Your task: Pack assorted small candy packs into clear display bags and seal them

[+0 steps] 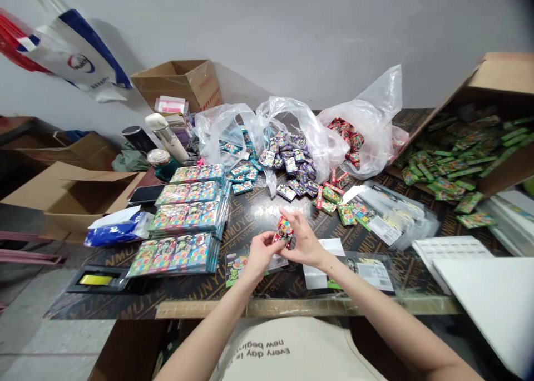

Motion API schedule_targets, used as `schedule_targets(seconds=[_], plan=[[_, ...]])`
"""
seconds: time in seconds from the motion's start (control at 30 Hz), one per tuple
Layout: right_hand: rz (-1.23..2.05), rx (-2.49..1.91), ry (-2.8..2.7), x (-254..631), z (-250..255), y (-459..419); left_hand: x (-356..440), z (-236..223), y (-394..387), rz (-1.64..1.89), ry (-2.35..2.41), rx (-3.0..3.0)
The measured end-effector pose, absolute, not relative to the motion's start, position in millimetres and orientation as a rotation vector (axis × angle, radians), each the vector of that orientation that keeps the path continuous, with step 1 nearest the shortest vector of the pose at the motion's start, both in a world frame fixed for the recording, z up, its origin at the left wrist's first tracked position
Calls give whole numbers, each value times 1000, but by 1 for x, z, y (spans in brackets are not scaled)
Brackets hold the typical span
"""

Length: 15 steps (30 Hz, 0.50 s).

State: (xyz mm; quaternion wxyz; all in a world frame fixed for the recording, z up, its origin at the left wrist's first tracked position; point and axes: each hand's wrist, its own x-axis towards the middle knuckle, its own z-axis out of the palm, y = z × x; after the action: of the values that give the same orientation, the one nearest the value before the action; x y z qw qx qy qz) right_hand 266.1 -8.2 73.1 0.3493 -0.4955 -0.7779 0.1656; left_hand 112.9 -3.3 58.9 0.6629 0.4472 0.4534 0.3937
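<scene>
Between my two hands, above the middle of the table, is a small red printed box (283, 232). My left hand (263, 249) pinches its lower left side with thumb and fingers. On its right side, my right hand (303, 242) closes on it with the thumb below and fingers above. Other boxes behind it, if any, are hidden by my fingers. Under my left hand lies a printed clear plastic sleeve (236, 265); a second sleeve (373, 273) and a white paper piece (316, 277) lie under my right forearm.
Stacked filled packs (183, 217) stand on the left. Plastic bags spill teal boxes (242, 187), purple boxes (298, 172) and red boxes (348, 136) at the back. A tipped carton holds green boxes (454, 158) at right. More clear sleeves (387, 217) lie before it, beside white sheets (488, 297).
</scene>
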Motion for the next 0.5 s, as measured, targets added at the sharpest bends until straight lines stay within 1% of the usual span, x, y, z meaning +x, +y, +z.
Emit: schedule_targets(seconds=[0.13, 0.23, 0.33, 0.43, 0.5], plan=[[294, -1432, -2087, 276, 74, -23, 111, 60, 1, 933, 1103, 924], [333, -1369, -2134, 284, 74, -29, 105, 65, 1, 925, 1124, 867], [614, -1236, -2008, 280, 71, -33, 105, 72, -2, 928, 1027, 840], [1081, -1174, -1624, 271, 64, -36, 106, 76, -4, 940, 866, 795], [1369, -1129, -1401, 268, 59, -38, 106, 74, -4, 901, 841, 797]])
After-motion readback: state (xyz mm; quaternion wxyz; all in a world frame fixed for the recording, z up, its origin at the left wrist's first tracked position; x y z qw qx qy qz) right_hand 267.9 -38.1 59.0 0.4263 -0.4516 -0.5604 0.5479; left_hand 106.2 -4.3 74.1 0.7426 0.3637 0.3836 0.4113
